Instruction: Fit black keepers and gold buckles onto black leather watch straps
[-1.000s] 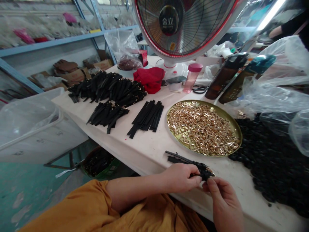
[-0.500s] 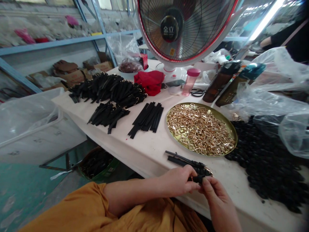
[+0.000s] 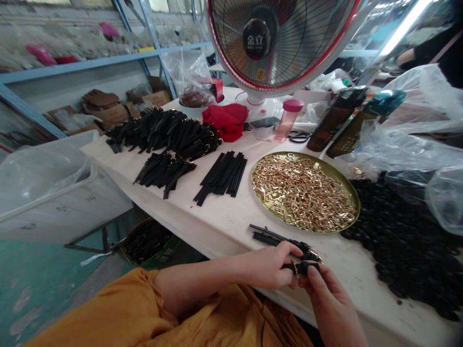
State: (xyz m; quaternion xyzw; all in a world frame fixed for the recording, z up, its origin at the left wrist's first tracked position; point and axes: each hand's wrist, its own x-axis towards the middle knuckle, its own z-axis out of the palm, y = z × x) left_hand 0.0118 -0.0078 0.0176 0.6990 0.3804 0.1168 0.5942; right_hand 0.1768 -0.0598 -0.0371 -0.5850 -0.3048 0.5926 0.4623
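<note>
My left hand pinches a short black strap piece with a small gold fitting at the table's near edge. My right hand grips the same piece from the right, thumb on top. Just behind my fingers lie a few finished black straps. A round gold tray heaped with small gold metal clasps sits beyond them. Black strips lie flat left of the tray.
Two heaps of black straps fill the table's left end. A mound of black pieces and clear plastic bags lie right. A fan, red cloth, pink cup and bottles stand behind. A green bin sits below.
Both hands have shifted slightly on the black piece, drawing it toward me off the small stack. A gold fitting now shows between my fingers.
</note>
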